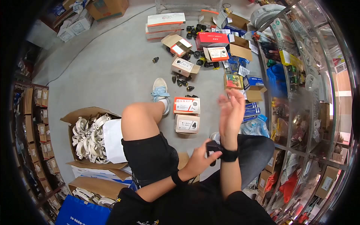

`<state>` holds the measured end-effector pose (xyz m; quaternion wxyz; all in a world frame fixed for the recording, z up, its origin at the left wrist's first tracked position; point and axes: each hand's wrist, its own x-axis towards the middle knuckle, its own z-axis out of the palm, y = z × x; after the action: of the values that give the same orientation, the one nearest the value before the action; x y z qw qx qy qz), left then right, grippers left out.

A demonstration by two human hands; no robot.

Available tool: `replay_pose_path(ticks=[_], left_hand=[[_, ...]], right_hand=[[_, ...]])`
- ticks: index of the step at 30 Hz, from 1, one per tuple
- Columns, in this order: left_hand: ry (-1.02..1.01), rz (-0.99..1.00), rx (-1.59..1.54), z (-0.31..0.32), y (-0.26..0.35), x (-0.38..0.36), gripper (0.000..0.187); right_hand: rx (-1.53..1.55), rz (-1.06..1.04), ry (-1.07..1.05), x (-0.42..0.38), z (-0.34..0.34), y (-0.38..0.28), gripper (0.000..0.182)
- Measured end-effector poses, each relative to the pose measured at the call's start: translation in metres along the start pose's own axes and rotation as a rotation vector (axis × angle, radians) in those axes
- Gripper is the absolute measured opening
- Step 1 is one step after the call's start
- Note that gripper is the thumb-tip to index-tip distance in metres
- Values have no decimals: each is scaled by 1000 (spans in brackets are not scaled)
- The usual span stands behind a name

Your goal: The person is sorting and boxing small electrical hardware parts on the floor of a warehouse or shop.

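Observation:
My left hand (198,159) reaches across my lap, its fingers closed round a small black device (213,148) at my right wrist. A black band (229,154) circles that wrist. My right hand (231,114) is raised with its fingers apart and nothing in it; the fingertips are slightly blurred. Another black band (177,177) is on my left wrist. Two small cartons, one orange and white (186,105) and one plainer (187,124), stand on the floor left of my right hand.
Opened cartons (183,66) and black fittings (182,82) lie ahead. Blue boxes (252,111) sit at the right beside metal shelves (288,90). A carton of white rings (90,138) stands at the left, near a bare knee (139,122). Further shelves (41,131) line the far left.

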<state>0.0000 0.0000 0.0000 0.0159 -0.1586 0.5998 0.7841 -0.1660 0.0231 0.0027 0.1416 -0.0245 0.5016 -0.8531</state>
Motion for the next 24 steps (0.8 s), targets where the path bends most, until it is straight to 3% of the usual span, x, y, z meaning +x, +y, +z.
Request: replay_pose_path(ticks=[2, 3, 5, 6, 7, 9, 10, 11, 13, 15, 16, 17, 19, 20, 22, 23, 24], left_hand=[[-102, -152, -35, -1, -11, 9, 25], [-102, -180, -61, 13, -7, -19, 25], [-88, -90, -132, 18, -19, -16, 32], [10, -53, -57, 25, -24, -14, 44], [12, -51, -61, 24, -16, -10, 44], [149, -93, 112, 19, 10, 0, 54], [212, 90, 71, 18, 16, 10, 52], [216, 89, 73, 14, 25, 21, 52], [-32, 283, 203, 7, 65, 40, 47], [-286, 222, 172, 5, 79, 73, 39], [-293, 323, 217, 7, 74, 94, 30], [-289, 319, 216, 2, 67, 114, 30], [-259, 31, -183, -6, 47, 156, 23], [28, 51, -180, -3, 20, 164, 18], [109, -65, -160, 0, 16, 168, 17], [185, -138, -99, -3, 18, 175, 17], [96, -114, -185, 0, 21, 183, 16]], right_hand=[[-1329, -873, -99, 19, 3, -7, 16], [-1353, -840, -113, -4, 7, -22, 16], [-593, -320, -155, 0, 12, -19, 18], [-256, -109, -135, 14, 4, -14, 19], [-259, -109, -139, 29, -5, -8, 19], [36, 47, 3, 57, -25, 6, 18], [13, 105, 105, 68, -33, 12, 18], [15, 108, 103, 80, -43, 22, 18], [-74, 247, 154, 104, -72, 47, 20], [-200, 312, 169, 127, -93, 79, 20], [-351, 383, 168, 137, -100, 95, 19], [-499, 451, 165, 149, -106, 114, 19], [-689, 441, 79, 174, -113, 147, 19], [-747, 464, 56, 189, -109, 170, 21], [-835, 537, 40, 194, -125, 213, 22], [-978, 461, -13, 206, -128, 244, 25], [-1110, 374, -61, 219, -126, 272, 29]])
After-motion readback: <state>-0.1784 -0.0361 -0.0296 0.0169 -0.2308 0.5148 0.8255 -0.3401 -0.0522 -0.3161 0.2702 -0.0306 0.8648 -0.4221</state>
